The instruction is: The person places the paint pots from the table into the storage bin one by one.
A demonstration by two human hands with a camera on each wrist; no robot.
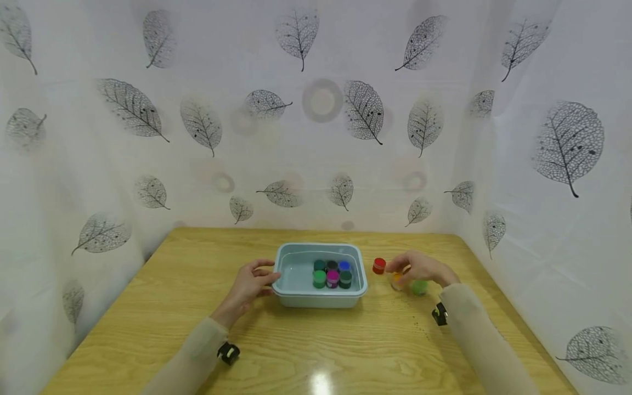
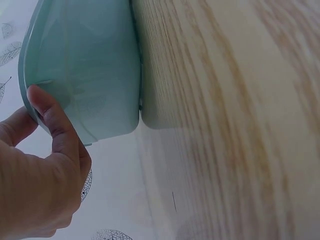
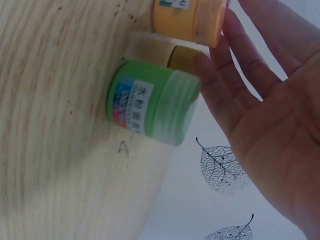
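Observation:
A pale blue-green plastic tub point(image 1: 316, 300) stands on the table with several small paint jars in its right half, among them a magenta jar point(image 1: 333, 278) and a blue jar point(image 1: 344, 267). My left hand point(image 1: 250, 286) holds the tub's left rim, thumb against the outer wall point(image 2: 100, 65). To the tub's right, my right hand point(image 1: 419, 267) reaches over an orange paint jar point(image 1: 396, 282), fingers extended near its lid. A light green jar point(image 3: 142, 102) stands beside it, partly covering a yellow jar point(image 3: 184, 59). The red jar point(image 1: 379, 266) sits just past my right fingertips.
The wooden table point(image 1: 316, 340) has dark specks point(image 1: 419, 323) in front of the green jar. A white curtain point(image 1: 316, 164) printed with leaves encloses the back and both sides.

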